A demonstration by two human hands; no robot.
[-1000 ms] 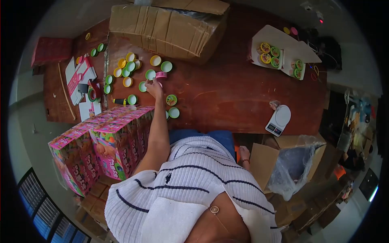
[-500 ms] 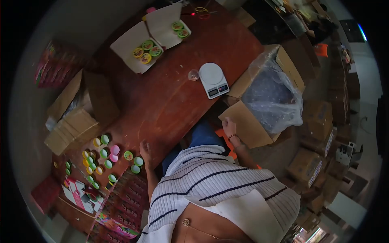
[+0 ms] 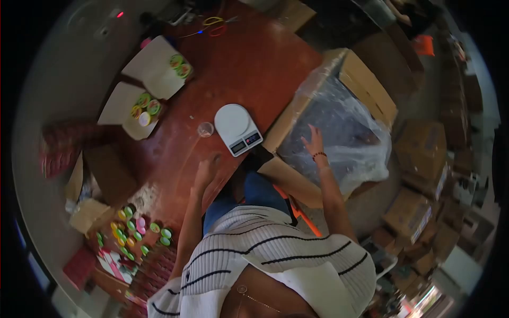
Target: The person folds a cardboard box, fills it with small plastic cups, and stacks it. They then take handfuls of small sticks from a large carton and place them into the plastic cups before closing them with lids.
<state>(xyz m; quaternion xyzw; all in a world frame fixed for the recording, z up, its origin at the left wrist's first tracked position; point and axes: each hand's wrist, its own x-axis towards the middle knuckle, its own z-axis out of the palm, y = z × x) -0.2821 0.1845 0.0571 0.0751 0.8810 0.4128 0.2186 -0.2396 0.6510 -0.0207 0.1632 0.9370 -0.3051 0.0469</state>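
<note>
My right hand [image 3: 314, 140], with a beaded bracelet at the wrist, reaches over the cardboard box [image 3: 368, 85] on the right. Its fingers are spread, and nothing shows in them. Clear plastic lining [image 3: 360, 135] covers the box's opening under that hand. My left hand [image 3: 205, 172] is over the near part of the red-brown table [image 3: 254, 63], its fingers blurred and bent. Just beyond it stands a white digital scale [image 3: 233, 121] with a bare round platform. A small clear cup [image 3: 205, 129] sits at the scale's left side.
Open white cartons [image 3: 154, 74] hold several round green and yellow tubs. Small coloured cups [image 3: 130, 225] lie scattered at the lower left, near another open cardboard box [image 3: 108, 172]. Scissors [image 3: 214, 22] lie at the far edge. Stacked cartons [image 3: 421, 148] stand on the right.
My right hand has moved from the box's near flap to above the plastic lining, its fingers spreading. My left hand has moved forward over the table, towards the scale. The view has shifted.
</note>
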